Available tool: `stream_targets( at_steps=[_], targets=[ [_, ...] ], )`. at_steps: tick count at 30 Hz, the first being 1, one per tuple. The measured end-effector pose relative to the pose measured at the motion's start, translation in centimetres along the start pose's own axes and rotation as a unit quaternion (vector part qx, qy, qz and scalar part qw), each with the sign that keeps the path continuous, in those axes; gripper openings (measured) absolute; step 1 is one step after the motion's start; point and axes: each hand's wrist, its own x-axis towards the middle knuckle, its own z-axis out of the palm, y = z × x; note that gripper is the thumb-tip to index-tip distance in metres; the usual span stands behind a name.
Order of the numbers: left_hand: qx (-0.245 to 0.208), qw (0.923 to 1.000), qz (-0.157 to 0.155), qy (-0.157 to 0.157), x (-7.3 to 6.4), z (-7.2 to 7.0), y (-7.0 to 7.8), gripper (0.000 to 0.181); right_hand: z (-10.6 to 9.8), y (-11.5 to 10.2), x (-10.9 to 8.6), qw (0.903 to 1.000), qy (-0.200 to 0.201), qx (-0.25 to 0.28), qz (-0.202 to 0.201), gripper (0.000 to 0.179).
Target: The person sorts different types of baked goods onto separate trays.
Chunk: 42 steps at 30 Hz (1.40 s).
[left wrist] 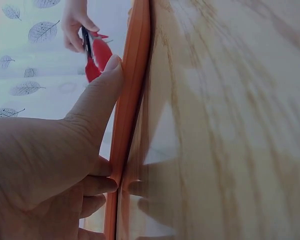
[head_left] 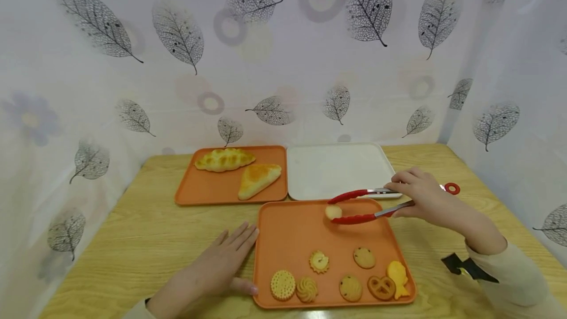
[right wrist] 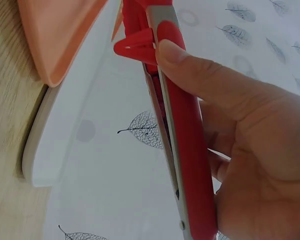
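My right hand (head_left: 427,200) grips a pair of red-tipped tongs (head_left: 358,219) by the arms; in the right wrist view the thumb lies along the red handle (right wrist: 192,160). Between the tong tips is a small round pale cookie (head_left: 333,212), over the far part of the near orange tray (head_left: 290,235). My left hand (head_left: 221,265) lies at this tray's left edge, fingers straight and thumb by the near corner. In the left wrist view its thumb and fingertips meet the tray rim (left wrist: 132,75).
Several cookies line the tray's near side, among them a pretzel cookie (head_left: 381,288) and a yellow fish-shaped one (head_left: 397,279). Behind stand another orange tray (head_left: 208,188) with two breads, a long loaf (head_left: 225,160) and a triangular one (head_left: 259,180), and a white tray (head_left: 336,171).
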Motion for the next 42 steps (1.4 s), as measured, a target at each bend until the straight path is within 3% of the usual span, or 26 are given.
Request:
stream_targets(
  at_steps=[5, 8, 14, 20, 23, 42],
  targets=[
    [-0.001, 1.0000, 0.003, -0.001, 0.0, -0.1, 0.0, 0.114, 0.0, 0.6, -0.1, 0.9985, 0.013, -0.027, 0.046, 0.054],
    [-0.003, 1.0000, 0.006, 0.000, 0.0, -0.1, 0.1, 0.113, 0.1, 0.9, -0.3, 0.9950, 0.011, -0.033, 0.094, 0.055],
    [-0.007, 1.0000, 0.002, -0.006, -0.1, 0.1, 0.0, 0.114, 0.4, 1.1, -0.4, 0.9806, 0.011, -0.023, 0.195, 0.054],
    [-0.003, 1.0000, 0.001, -0.003, -0.1, 0.1, -0.1, 0.115, 1.2, 1.9, -0.4, 0.9659, 0.025, -0.010, 0.257, 0.052],
    [-0.002, 1.0000, 0.006, 0.004, 0.0, 0.1, -0.1, 0.115, 1.7, 2.7, -0.3, 0.9584, 0.010, -0.002, 0.285, 0.051],
    [-0.001, 1.0000, 0.000, 0.004, 0.0, 0.2, -0.2, 0.115, 3.9, 7.1, 1.9, 0.9235, -0.082, 0.025, 0.374, 0.062]
  ],
)
